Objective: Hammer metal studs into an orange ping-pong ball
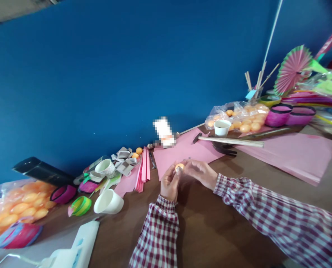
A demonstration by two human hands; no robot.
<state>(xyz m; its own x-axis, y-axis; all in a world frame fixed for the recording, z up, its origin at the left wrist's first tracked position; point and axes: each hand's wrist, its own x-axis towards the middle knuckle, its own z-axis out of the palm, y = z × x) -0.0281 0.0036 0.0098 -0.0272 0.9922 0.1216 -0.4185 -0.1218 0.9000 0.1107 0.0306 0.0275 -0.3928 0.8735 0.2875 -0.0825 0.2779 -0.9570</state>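
My left hand (pixel 170 184) is closed around a small orange plastic ball (pixel 179 166), pinching it between thumb and fingers above the brown table. Something pale and shiny shows on the ball's near side, too small to make out. Close to its right, my right hand (pixel 201 173) has its fingers drawn together, their tips at or near the ball. What those fingertips hold, if anything, is hidden. Just beyond both hands lies a pink paper sheet (pixel 168 160), with a hammer (pixel 230 140) across its right part.
A bag of orange balls (pixel 23 204) lies at left, another bag (pixel 246 119) at back right. A white cup (pixel 108 201), pink paper strips (pixel 143 171) and a power strip (pixel 82 242) are left of my hands. A small white cup (pixel 222 128) stands behind the hammer.
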